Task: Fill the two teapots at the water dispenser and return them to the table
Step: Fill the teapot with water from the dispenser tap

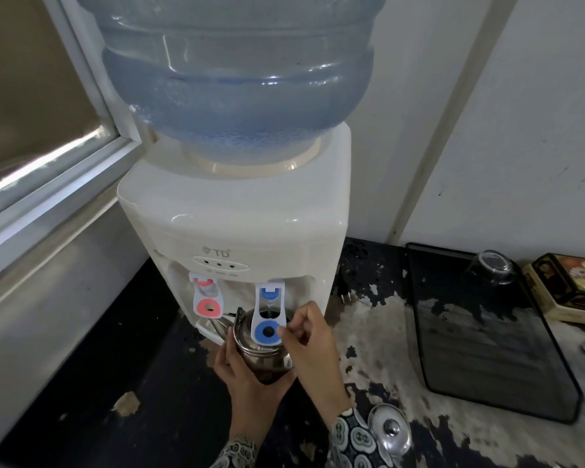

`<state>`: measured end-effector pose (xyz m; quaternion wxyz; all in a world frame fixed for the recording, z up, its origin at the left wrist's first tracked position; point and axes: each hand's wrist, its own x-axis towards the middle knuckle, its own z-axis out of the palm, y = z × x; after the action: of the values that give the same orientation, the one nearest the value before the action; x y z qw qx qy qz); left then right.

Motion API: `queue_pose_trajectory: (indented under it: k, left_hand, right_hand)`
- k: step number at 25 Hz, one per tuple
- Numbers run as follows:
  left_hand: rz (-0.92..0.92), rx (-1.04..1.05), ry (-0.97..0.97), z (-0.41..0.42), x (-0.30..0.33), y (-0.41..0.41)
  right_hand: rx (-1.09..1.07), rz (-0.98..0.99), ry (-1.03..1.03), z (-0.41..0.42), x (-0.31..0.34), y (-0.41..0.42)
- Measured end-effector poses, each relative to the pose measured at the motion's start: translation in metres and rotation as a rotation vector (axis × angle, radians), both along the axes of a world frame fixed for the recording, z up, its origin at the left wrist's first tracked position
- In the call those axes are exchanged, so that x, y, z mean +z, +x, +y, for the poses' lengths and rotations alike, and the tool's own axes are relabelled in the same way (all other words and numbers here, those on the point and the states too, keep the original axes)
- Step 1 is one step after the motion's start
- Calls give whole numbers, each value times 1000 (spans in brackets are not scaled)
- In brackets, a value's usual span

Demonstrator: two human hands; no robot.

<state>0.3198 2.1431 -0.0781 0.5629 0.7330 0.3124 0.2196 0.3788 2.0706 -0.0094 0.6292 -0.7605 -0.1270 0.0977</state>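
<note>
A steel teapot (262, 354) with no lid is held under the blue tap lever (268, 321) of the white water dispenser (237, 224). My left hand (247, 373) cups the pot from below and the left. My right hand (309, 342) pinches the right edge of the blue lever. A thin stream of water seems to fall from the blue spout into the pot. The pot's steel lid (389, 428) lies on the counter at the lower right. A second teapot is not in sight.
A red tap lever (207, 300) hangs left of the blue one. A large blue water bottle (237, 69) tops the dispenser. On the worn dark counter (149, 383) lie a black mesh tray (487, 336), an upturned glass (492, 266) and a decorated tin (568, 285). A window is at the left.
</note>
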Motion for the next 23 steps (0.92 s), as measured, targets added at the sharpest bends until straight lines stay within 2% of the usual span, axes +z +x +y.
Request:
queue_pose_trajectory:
  k: [6, 9, 11, 14, 18, 20, 23]
  left_hand:
    - [-8, 2, 33, 5, -7, -1]
    - [4, -3, -2, 7, -8, -2]
    - [5, -14, -6, 8, -9, -3]
    - [11, -40, -9, 9, -9, -3]
    - [19, -76, -9, 12, -12, -6]
    - [14, -107, 3, 14, -13, -9]
    - [6, -158, 46, 15, -12, -12]
  right_hand:
    - [-53, -124, -157, 8, -16, 19]
    - [-84, -140, -73, 0, -22, 15]
    - [-184, -84, 17, -9, -29, 8]
    - [-264, 105, 47, -22, -42, 1]
    - [23, 621, -14, -19, -49, 2]
    - [86, 713, 1, -11, -46, 2]
    - [70, 774, 171, -6, -46, 0]
